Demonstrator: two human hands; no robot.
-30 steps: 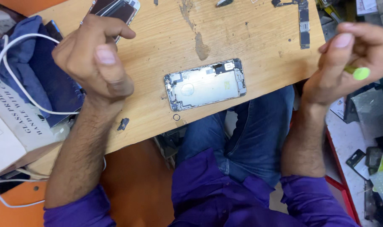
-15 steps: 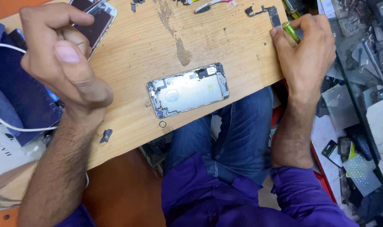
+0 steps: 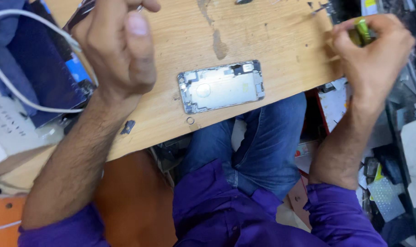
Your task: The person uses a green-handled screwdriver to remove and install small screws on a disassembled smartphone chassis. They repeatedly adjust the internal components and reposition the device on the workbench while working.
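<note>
An opened silver phone shell [image 3: 221, 86] lies face-up near the front edge of the wooden board [image 3: 272, 36], with its inner metal frame showing. My left hand [image 3: 116, 45] hovers over the board's left part, fingers curled into a loose fist; nothing shows inside it. My right hand [image 3: 372, 55] rests at the board's right edge, closed around a tool with a yellow-green handle [image 3: 362, 28]. A small metal ring [image 3: 190, 120] lies just in front of the phone shell. A tiny dark part [image 3: 127, 127] sits near my left forearm.
A dark phone screen panel [image 3: 82, 13] lies behind my left hand. Blue cloth [image 3: 39, 68] and a white cable [image 3: 20, 96] cover the left side, beside a white box [image 3: 7, 137]. Loose parts and clutter [image 3: 391, 183] fill the floor to the right. My legs in blue jeans [image 3: 258, 146] are below the board.
My right hand has come down from the air to the board's right edge with the yellow-green tool. My left hand stays curled above the left side. The view has shifted a little.
</note>
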